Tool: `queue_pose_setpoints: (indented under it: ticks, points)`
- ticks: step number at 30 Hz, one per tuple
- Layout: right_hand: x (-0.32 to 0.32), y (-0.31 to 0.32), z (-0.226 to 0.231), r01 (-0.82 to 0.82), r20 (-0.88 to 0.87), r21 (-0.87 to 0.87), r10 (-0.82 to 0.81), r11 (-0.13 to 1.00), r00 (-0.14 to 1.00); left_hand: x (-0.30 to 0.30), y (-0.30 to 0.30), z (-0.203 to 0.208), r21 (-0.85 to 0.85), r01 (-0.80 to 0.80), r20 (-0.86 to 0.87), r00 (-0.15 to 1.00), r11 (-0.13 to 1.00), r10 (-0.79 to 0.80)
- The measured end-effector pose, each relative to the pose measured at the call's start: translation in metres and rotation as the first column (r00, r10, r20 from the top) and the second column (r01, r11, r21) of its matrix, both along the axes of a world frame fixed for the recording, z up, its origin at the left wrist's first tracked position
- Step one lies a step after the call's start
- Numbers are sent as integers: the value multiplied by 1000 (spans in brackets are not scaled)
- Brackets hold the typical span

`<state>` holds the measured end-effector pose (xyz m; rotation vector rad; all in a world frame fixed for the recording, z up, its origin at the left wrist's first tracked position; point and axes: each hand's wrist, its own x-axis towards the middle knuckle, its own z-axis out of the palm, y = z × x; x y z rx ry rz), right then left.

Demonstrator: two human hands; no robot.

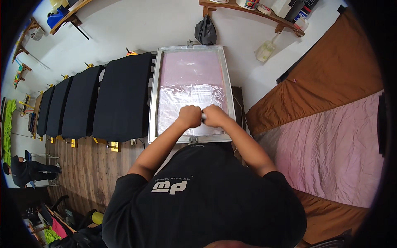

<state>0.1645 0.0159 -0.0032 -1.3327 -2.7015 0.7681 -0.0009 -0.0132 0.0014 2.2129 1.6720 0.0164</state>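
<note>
In front of me lies a screen printing frame with a pale metal rim. Its mesh looks pinkish at the far end, and the nearer part is covered with shiny, wrinkled clear film or tape. My left hand and my right hand are closed in fists side by side over the near half. Between them shows a short bit of a grey, rod-like thing that both grip. The fists hide the rest of it, so its kind is unclear.
Several black-covered boards stand in a row to the left. Brown and pink cloth hangs at the right. A wall shelf with cans and a black bag are beyond the frame. Another person sits far left.
</note>
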Motion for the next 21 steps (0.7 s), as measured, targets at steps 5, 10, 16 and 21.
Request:
queue_pose_setpoints:
  ticks: [5,10,16,21]
  points:
    - [-8,-14,-33,49,-65,108,-43,993,997,-3,-14,-64,314,-12,118,993,949,-27]
    - [6,-54,-31,14,-10,113,-13,994,1000,7,-53,-48,271,65,117,988,960,-99]
    - [7,-25,-19,-51,82,-28,53,998,995,5,-30,-10,-1,26,15,1000,1000,-26]
    - [-5,17,-23,65,30,98,-68,993,997,1,16,-32,208,-67,40,997,976,60]
